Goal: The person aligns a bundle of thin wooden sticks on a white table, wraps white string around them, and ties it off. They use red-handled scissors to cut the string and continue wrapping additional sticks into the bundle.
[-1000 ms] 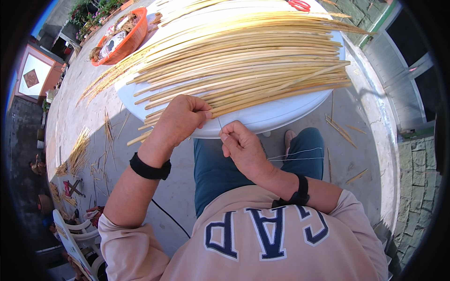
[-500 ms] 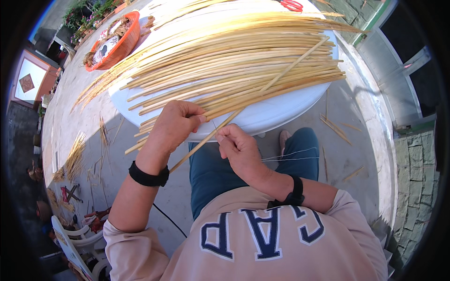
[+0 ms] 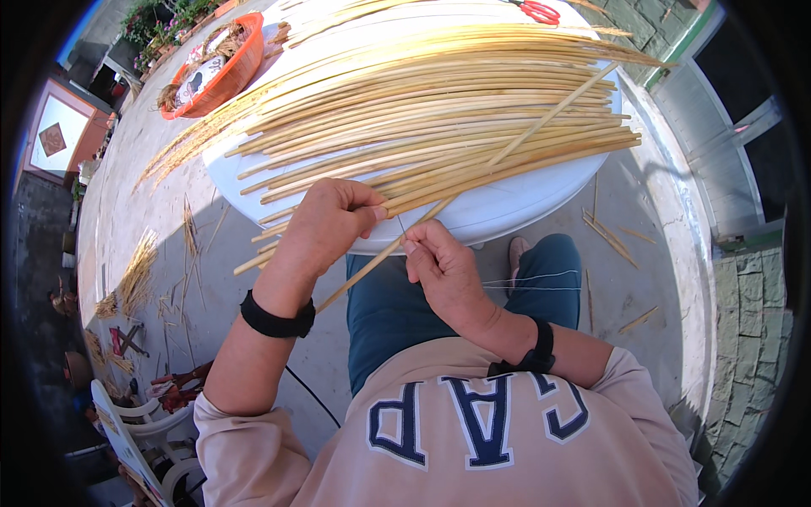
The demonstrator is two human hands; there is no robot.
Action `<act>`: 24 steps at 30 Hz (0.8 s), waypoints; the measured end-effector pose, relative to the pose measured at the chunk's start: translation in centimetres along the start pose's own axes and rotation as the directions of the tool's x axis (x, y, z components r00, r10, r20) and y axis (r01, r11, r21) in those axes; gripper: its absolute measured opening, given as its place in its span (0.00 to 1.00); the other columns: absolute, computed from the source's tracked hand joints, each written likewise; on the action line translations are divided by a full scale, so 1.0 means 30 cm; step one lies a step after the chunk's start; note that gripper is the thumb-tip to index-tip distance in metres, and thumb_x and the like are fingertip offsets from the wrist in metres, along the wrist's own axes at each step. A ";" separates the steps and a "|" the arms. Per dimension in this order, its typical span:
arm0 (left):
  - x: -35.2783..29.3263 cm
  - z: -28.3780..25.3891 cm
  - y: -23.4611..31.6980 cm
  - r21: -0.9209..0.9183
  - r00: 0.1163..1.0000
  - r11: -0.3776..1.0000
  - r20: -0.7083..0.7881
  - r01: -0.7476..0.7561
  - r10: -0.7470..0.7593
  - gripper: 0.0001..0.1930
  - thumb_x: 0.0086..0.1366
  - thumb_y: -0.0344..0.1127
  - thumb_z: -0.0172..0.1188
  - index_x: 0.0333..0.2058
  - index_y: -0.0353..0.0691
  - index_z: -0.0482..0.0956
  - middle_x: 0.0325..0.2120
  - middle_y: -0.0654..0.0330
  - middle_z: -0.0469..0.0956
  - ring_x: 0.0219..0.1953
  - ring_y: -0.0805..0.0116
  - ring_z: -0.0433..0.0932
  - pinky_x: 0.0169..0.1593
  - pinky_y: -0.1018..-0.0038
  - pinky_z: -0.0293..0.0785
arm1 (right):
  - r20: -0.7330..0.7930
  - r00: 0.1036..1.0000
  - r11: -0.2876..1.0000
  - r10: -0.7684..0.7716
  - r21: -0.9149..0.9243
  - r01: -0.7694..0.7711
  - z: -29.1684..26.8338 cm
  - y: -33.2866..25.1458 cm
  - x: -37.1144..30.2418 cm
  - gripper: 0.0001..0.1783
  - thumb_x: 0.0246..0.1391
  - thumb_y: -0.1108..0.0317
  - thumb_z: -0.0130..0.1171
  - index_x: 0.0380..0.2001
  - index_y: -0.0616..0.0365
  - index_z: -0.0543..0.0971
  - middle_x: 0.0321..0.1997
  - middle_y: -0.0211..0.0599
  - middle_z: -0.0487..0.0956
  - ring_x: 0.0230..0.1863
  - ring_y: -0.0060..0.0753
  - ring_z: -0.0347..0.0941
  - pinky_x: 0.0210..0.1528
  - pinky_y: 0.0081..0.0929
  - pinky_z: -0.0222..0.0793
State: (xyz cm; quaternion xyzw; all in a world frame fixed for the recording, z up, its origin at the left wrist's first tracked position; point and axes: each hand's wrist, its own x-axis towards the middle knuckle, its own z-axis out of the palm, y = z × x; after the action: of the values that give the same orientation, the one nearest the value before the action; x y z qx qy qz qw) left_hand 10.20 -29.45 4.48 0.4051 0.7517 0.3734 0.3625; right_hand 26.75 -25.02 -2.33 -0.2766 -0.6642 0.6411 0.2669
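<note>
Dry straw stalks (image 3: 456,106) lie side by side in a wide mat on a white round table (image 3: 494,215). My left hand (image 3: 325,221) pinches the near edge of this mat between thumb and fingers. One loose stalk (image 3: 361,274) runs diagonally under the front stalks and across the mat toward the far right. Close beside my left hand, my right hand (image 3: 441,269) is closed, its fingertips on a thin strand that reaches up to the front stalks. Whether that strand is a needle or taut thread is unclear. White thread (image 3: 536,279) trails from behind my right hand across my knee.
Red-handled scissors (image 3: 539,12) lie at the table's far edge. An orange basket (image 3: 221,80) with woven pieces stands far left. Straw bundles (image 3: 138,275) and stray stalks (image 3: 610,239) litter the ground. A white plastic chair (image 3: 127,448) is at lower left.
The whole view has shifted slightly, moving table and hands a little rightward in the picture. My right hand sits slightly farther from the stalk edge, with more of the thin strand showing.
</note>
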 end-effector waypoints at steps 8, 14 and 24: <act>-0.011 0.005 0.004 -0.017 1.000 1.000 -0.020 -0.004 0.004 0.08 0.54 0.28 0.60 0.30 0.29 0.82 0.14 0.64 0.72 0.18 0.78 0.65 0.24 0.78 0.62 | 0.006 1.000 0.999 0.011 0.042 -0.011 -0.002 0.001 0.002 0.03 0.61 0.73 0.48 0.33 0.60 0.70 0.20 0.25 0.66 0.21 0.13 0.61 0.24 0.13 0.57; -0.007 0.019 -0.001 0.057 0.999 0.998 -0.037 -0.027 0.029 0.08 0.55 0.28 0.59 0.32 0.29 0.81 0.13 0.61 0.72 0.17 0.77 0.66 0.23 0.77 0.64 | 0.011 0.999 0.995 0.047 0.086 -0.048 0.000 0.004 0.002 0.03 0.61 0.73 0.49 0.33 0.61 0.70 0.21 0.25 0.66 0.21 0.13 0.60 0.24 0.12 0.57; -0.010 0.023 -0.013 0.062 0.997 0.996 -0.047 -0.065 0.068 0.08 0.55 0.27 0.58 0.33 0.29 0.80 0.14 0.56 0.73 0.17 0.74 0.67 0.25 0.76 0.66 | -0.017 0.998 0.996 0.066 0.062 -0.065 0.003 -0.009 0.005 0.03 0.60 0.73 0.50 0.33 0.61 0.71 0.20 0.24 0.67 0.21 0.13 0.61 0.24 0.12 0.57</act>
State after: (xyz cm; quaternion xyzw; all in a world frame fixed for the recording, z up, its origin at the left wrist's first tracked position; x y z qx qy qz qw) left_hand 10.78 -29.67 3.91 0.4315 0.7575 0.3720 0.3188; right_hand 26.56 -24.99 -2.06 -0.2960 -0.6320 0.6672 0.2604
